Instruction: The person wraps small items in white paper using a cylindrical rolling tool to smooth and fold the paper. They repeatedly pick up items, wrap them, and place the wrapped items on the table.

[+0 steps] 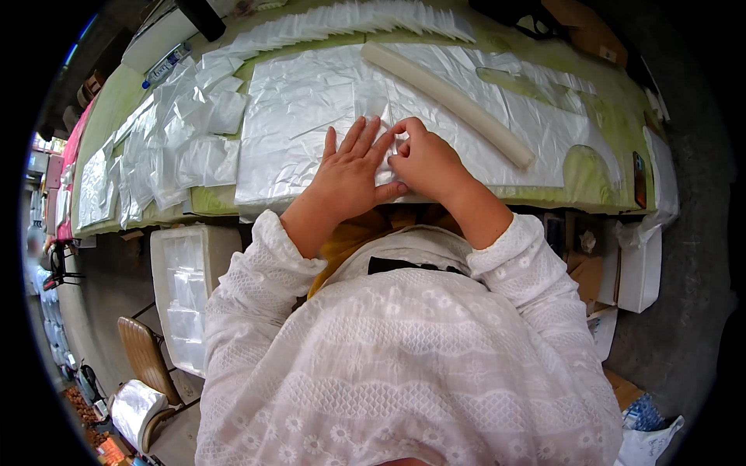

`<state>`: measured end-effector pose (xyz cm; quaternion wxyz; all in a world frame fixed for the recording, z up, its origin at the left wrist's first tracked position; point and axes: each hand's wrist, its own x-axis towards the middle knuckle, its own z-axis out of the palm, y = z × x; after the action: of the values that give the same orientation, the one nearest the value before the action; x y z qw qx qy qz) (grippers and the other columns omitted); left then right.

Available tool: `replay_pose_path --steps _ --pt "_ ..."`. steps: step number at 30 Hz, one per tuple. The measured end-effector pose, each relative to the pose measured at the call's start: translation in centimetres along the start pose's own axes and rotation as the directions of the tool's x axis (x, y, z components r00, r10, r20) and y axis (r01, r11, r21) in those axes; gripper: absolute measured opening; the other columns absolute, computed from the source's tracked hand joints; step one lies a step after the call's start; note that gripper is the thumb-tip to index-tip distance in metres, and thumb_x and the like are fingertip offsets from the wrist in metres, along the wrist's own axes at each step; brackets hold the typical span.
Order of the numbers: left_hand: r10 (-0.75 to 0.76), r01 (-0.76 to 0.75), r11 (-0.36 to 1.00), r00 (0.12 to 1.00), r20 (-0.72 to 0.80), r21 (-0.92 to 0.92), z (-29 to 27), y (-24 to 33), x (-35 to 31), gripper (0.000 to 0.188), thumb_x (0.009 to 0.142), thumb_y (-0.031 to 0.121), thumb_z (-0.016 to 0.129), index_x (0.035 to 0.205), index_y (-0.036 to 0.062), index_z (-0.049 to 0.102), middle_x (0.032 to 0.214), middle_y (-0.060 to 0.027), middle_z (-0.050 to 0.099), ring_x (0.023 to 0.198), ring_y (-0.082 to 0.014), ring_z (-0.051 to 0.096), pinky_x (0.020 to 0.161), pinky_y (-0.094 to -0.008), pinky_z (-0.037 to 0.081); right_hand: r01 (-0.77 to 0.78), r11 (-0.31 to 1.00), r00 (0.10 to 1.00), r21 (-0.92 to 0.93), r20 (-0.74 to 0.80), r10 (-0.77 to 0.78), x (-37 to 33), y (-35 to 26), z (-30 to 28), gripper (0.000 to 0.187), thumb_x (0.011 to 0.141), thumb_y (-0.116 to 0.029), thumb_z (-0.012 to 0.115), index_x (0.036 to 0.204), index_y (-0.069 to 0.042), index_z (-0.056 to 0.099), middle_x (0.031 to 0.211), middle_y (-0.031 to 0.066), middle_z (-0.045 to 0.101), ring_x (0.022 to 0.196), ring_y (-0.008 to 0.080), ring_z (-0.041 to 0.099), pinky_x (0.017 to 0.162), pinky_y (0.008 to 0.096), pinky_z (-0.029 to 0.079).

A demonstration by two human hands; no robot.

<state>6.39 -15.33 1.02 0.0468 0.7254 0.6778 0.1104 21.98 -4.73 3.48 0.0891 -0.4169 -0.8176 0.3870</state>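
Observation:
My left hand [351,172] lies flat, fingers spread, on a small clear plastic bag [373,99]. Just to its right, my right hand [427,161] is closed, thumb and fingers bent in a pinch at the bag's right edge. The exact grip is partly hidden by the fingers. Beneath both hands spreads a layer of large, shiny clear plastic sheets [291,105] on the green-covered table [214,200]. A long pale tube [451,105] rests slantwise on the sheets, right of my hands.
Loose clear bags [179,132] are heaped at the left, near a plastic bottle [165,65]. A long overlapping row of bags [350,23] runs along the back. A phone [639,179] lies at the right edge. Below left stand a white bin [221,245] and a brown chair [146,353].

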Motion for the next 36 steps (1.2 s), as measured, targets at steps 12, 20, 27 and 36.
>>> replay_pose_path --steps 12,20,27,36 --pt "-0.020 0.006 0.988 0.996 -0.089 -0.157 -0.2 2.4 -4.9 0.059 0.083 0.003 0.067 0.140 0.0187 0.062 0.153 -0.0033 0.055 0.145 -0.0292 0.045 0.123 -0.0572 0.021 0.649 0.752 0.749 -0.114 -0.082 -0.658 -5.9 4.4 -1.3 0.038 0.077 -0.008 0.070 0.114 -0.010 0.067 0.118 0.0071 0.067 0.117 0.0308 0.057 0.102 0.0422 0.044" --pt "-0.188 0.110 0.957 0.940 -0.285 -0.269 0.5 1.5 -3.2 0.016 0.093 0.024 0.071 0.097 0.0092 0.076 0.110 -0.0043 0.072 0.113 -0.0290 0.060 0.105 -0.0458 0.039 0.532 0.826 0.795 -0.184 -0.226 -0.563 -2.0 4.9 0.2 0.013 0.081 -0.020 0.073 0.076 -0.007 0.071 0.087 0.0082 0.069 0.083 0.0326 0.062 0.077 0.0440 0.049" --pt "-0.219 0.172 0.972 0.913 -0.344 -0.162 1.0 1.0 -1.2 0.021 0.090 0.030 0.074 0.083 0.0099 0.075 0.101 -0.0031 0.071 0.106 -0.0289 0.062 0.100 -0.0455 0.040 0.329 0.851 0.811 -0.409 -0.338 -0.477 -1.7 4.0 1.9 0.017 0.084 -0.020 0.066 0.074 -0.007 0.066 0.084 0.0103 0.064 0.085 0.0328 0.062 0.074 0.0470 0.049" --pt "-0.201 0.191 0.980 0.932 -0.301 -0.064 1.0 2.0 -0.9 0.052 0.093 0.036 0.069 0.139 0.0163 0.059 0.147 -0.0115 0.051 0.136 -0.0359 0.046 0.115 -0.0564 0.030 0.336 0.887 0.802 -0.318 -0.396 -0.446 -1.5 4.0 1.8 0.024 0.084 -0.023 0.068 0.103 -0.009 0.069 0.097 0.0113 0.067 0.093 0.0340 0.064 0.080 0.0491 0.051"
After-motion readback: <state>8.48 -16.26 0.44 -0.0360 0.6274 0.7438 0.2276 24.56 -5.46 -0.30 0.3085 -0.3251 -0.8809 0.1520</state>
